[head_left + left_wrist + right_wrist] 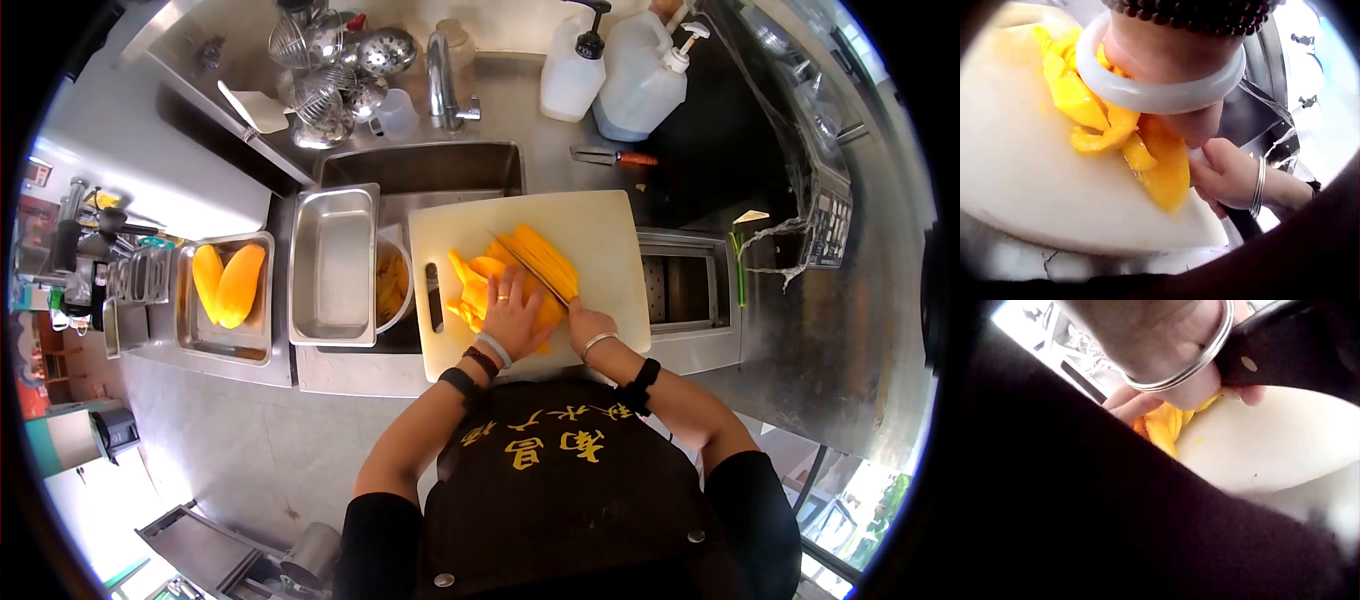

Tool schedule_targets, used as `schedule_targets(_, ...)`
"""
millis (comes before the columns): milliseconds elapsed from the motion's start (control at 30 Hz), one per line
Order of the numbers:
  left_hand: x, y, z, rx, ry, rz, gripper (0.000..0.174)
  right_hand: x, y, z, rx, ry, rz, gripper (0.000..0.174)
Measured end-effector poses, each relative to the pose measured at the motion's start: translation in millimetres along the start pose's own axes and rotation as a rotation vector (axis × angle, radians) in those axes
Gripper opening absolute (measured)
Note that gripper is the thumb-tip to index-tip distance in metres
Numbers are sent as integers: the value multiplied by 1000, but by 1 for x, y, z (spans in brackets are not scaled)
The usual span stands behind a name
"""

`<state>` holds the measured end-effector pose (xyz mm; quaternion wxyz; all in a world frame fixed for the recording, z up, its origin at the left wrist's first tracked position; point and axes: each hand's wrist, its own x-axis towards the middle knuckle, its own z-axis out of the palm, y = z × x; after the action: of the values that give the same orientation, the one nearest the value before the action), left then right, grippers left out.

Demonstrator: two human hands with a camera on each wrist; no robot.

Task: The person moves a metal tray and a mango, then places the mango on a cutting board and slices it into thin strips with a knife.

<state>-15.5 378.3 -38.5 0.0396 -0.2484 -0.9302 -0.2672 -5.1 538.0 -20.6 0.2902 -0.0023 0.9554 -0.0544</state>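
On a cream cutting board [600, 210] lie yellow mango slices [540, 250] and cut pieces [464, 275]. My right hand [591, 325] grips a knife [543, 272], its blade slanting away to the upper left through the mango. The knife's black handle [1272, 359] shows a rivet in the right wrist view. My left hand [514, 316] rests on the mango left of the blade with fingers extended. In the left wrist view, a white bangle hides much of that hand above a mango piece [1163, 165]; my right hand [1225, 172] is beyond it.
Left of the board sit a steel pan [333, 200] and a white bucket [408, 300] holding yellow pieces. Further left, a tray [262, 345] carries two peeled mangoes [240, 285]. Behind are a sink [430, 155], faucet [440, 80], pump jugs [640, 85] and an orange-handled tool [635, 159].
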Motion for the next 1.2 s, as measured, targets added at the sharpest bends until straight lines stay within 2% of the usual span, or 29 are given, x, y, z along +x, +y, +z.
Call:
schedule_targets(100,-5,7,0,32,-21,63,50,2,10,-9,19,3,-100,21)
schedule_targets(333,-6,8,11,78,37,-11,48,-37,2,-44,46,20,-57,19)
schedule_targets(533,-4,7,15,45,55,-43,46,-38,6,-26,-1,-45,-32,19)
schedule_targets(733,-4,6,15,55,49,-49,44,-19,-6,-8,7,-64,100,16)
schedule_targets(933,-5,5,12,63,26,-48,47,-4,-2,0,-6,0,-12,16)
schedule_targets(1000,-5,5,10,51,16,-42,49,-6,3,-12,38,10,-103,18)
schedule_targets(1200,-10,4,3,33,73,-68,56,-35,-1,-37,68,-45,-40,19)
